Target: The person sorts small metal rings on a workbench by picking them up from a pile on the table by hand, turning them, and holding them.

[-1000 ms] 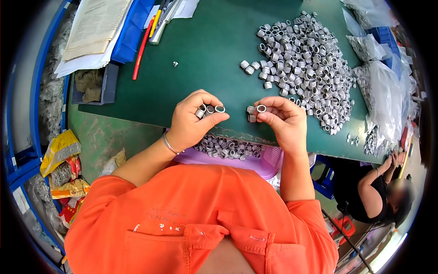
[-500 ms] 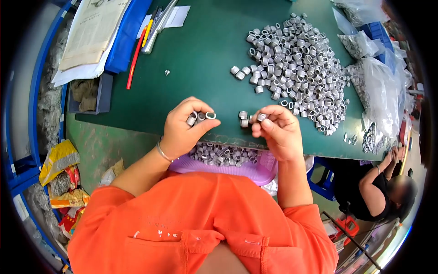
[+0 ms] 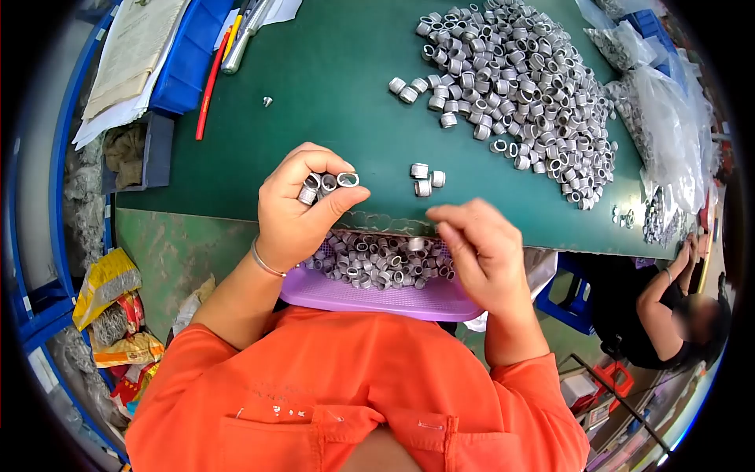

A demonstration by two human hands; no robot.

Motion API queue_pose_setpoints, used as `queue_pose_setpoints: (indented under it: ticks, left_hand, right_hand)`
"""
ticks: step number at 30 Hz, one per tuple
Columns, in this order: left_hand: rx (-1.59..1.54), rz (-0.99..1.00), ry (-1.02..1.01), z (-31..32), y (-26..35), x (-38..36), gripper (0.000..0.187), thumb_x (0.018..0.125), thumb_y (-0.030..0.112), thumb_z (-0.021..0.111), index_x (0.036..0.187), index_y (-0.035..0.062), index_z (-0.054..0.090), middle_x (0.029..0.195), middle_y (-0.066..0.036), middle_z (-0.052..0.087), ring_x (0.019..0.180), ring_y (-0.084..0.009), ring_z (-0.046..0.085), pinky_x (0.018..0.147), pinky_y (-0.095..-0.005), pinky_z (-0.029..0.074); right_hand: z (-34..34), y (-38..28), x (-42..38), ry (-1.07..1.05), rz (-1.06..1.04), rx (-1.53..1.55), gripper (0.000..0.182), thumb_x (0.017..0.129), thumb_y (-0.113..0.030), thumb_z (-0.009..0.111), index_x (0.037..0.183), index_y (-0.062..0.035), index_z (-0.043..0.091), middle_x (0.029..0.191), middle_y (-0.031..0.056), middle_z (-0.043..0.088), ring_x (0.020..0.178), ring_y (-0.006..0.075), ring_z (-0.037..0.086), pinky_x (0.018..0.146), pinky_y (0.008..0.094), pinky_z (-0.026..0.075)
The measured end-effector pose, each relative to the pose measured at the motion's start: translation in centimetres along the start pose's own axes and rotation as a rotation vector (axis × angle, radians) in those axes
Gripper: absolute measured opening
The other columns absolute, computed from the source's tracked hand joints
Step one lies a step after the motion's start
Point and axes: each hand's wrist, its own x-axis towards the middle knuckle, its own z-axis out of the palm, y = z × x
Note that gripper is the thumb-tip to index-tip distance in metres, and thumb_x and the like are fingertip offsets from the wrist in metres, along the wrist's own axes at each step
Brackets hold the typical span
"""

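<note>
My left hand [image 3: 303, 200] is closed around several grey metal rings [image 3: 328, 184], held in a row between thumb and fingers above the table's front edge. My right hand [image 3: 484, 248] is open, slightly blurred, with its index finger and thumb apart and nothing between them. Just left of its thumb, a single metal ring [image 3: 415, 244] shows over the purple basket [image 3: 370, 299], whose inside is filled with more such rings. On the table [image 3: 338, 102], 3 loose rings [image 3: 422, 187] lie together between my hands. Behind them spreads a big heap of rings [image 3: 523, 94].
Clear plastic bags [image 3: 664, 118] of parts line the right side. At the left are a blue tray [image 3: 189, 59] with papers, a red pencil [image 3: 208, 98] and a grey bin [image 3: 157, 157] with cloth. Another person [image 3: 668, 307] sits at the right.
My right hand has come down toward the basket and let go of the ring it pinched. My left hand still holds its rings. The view has shifted slightly, showing more of the basket.
</note>
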Motion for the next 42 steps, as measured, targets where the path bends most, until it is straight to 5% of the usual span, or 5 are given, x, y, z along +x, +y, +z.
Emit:
queue_pose_setpoints:
  ticks: [6,21,27,39,42]
  left_hand:
    - [-0.016,0.019,0.0,0.1,0.0,-0.3,0.02,0.069,0.001,0.075,0.082,0.0008,0.059,0.08,-0.004,0.057,0.07,-0.0091,0.053,0.061,-0.021,0.042]
    - [-0.002,0.065,0.031,0.1,0.0,-0.5,0.021,0.068,0.001,0.076,0.081,0.0007,0.059,0.079,-0.005,0.057,0.069,-0.011,0.054,0.061,-0.0222,0.043]
    - [0.019,0.091,-0.013,-0.3,-0.3,-0.6,0.022,0.069,-0.003,0.073,0.084,0.0004,0.058,0.085,-0.004,0.055,0.072,-0.0081,0.051,0.063,-0.0199,0.042]
    - [0.023,0.104,0.032,-0.1,-0.2,-0.5,0.022,0.067,0.004,0.077,0.081,0.0007,0.06,0.077,-0.005,0.057,0.068,-0.0125,0.055,0.06,-0.0235,0.044]
    - [0.007,0.112,0.031,-0.1,-0.3,-0.5,0.022,0.067,0.004,0.077,0.081,0.0006,0.06,0.078,-0.005,0.057,0.067,-0.012,0.054,0.06,-0.0232,0.044]
  right_hand:
    - [1.0,2.3,2.5,0.178,-0.202,-0.345,0.029,0.073,0.01,0.06,0.1,-0.0006,0.059,0.079,0.0126,0.053,0.07,0.0276,0.055,0.062,0.0312,0.045]
    - [0.3,1.2,0.2,0.024,0.309,0.989,0.019,0.084,0.005,0.055,0.103,0.0049,0.056,0.089,0.0123,0.064,0.075,0.013,0.061,0.066,0.0235,0.051]
    - [-0.6,0.2,0.8,-0.019,-0.028,-0.001,0.019,0.068,0.0,0.071,0.085,-0.0007,0.062,0.074,0.0071,0.052,0.059,0.0163,0.049,0.054,0.0274,0.041]
    - [2.1,1.7,1.8,0.168,-0.184,-0.217,0.017,0.072,0.006,0.065,0.087,0.0001,0.059,0.083,0.0109,0.06,0.071,0.0225,0.059,0.06,0.0298,0.048]
    - [1.8,0.7,0.9,0.15,0.332,0.562,0.01,0.084,0.004,0.058,0.094,0.0046,0.059,0.087,0.0099,0.064,0.071,0.0122,0.062,0.064,0.0248,0.052]
